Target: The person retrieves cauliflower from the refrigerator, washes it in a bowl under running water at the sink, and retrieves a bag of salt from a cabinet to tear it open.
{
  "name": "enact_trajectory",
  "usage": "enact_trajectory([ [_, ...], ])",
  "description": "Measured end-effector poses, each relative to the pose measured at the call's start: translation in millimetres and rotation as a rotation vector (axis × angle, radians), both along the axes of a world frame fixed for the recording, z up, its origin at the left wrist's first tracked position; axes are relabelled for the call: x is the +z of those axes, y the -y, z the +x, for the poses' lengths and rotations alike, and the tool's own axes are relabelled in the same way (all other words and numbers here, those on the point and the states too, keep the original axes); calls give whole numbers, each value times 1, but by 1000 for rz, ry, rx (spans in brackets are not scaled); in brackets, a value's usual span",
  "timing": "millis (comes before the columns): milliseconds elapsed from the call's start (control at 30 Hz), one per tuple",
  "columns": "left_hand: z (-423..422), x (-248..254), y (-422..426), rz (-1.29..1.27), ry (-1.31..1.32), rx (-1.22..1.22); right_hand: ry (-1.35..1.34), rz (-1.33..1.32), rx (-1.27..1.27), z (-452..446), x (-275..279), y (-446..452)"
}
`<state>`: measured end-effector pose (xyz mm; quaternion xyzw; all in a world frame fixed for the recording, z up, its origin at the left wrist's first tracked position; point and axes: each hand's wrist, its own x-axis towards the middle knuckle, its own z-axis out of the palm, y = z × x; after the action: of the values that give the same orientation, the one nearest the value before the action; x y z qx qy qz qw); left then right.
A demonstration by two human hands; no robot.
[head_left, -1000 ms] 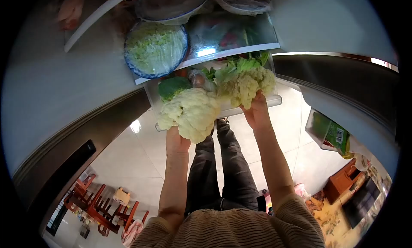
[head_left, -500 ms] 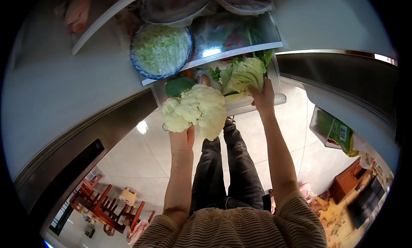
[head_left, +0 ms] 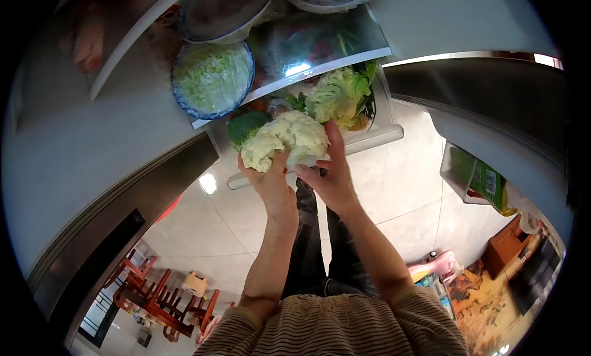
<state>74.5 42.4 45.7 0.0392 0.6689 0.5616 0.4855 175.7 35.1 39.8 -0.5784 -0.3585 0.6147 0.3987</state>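
A white cauliflower is between my two hands, in front of and above the open fridge drawer. My left hand grips it from the left and below, thumb across its near side. On its right side, my right hand is closed around the edge, thumb low and fingers reaching up. Behind it in the drawer lie a dark green broccoli and a cut leafy cabbage. The cauliflower hides part of the drawer front.
A blue-rimmed bowl under plastic wrap sits on the glass shelf above the drawer. More covered bowls stand behind it. An open fridge door is at left, another door at right, with a green package in its bin.
My right hand has left the cabbage and moved left onto the cauliflower. The cauliflower has turned and shifted slightly right and up in my left hand. More of the broccoli shows.
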Motion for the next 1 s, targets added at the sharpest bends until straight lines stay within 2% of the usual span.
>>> enact_trajectory([
  [100,6,-7,6,63,-226,-86,161,-24,-104,-12,-24,-8],
  [133,7,-7,6,64,-227,-77,152,43,-145,-12,-26,-11],
  [200,11,-7,2,72,-223,-52,-75,-196,-214,-8,-25,-19],
  [233,6,-13,5,75,-106,-54,-189,-316,-243,-6,-24,-23],
  [300,-8,-25,12,79,130,-56,-420,-388,-404,2,-36,-25],
  [333,-8,-27,12,82,154,-56,-536,-421,-484,4,-41,-25],
  [433,-8,-34,7,80,206,-53,-517,-373,-555,3,-50,-22],
  [500,-12,-47,4,68,233,-54,-410,-316,-487,5,-53,-24],
  [633,-30,-67,8,122,188,-214,-302,-261,-350,14,-61,-35],
  [800,-33,-70,4,181,185,-379,-248,-217,-362,16,-62,-37],
  [933,-35,-59,-4,226,440,-473,-243,-32,-398,13,-75,-33],
  [1000,-38,-58,-5,268,613,-487,-133,19,-392,11,-80,-34],
])
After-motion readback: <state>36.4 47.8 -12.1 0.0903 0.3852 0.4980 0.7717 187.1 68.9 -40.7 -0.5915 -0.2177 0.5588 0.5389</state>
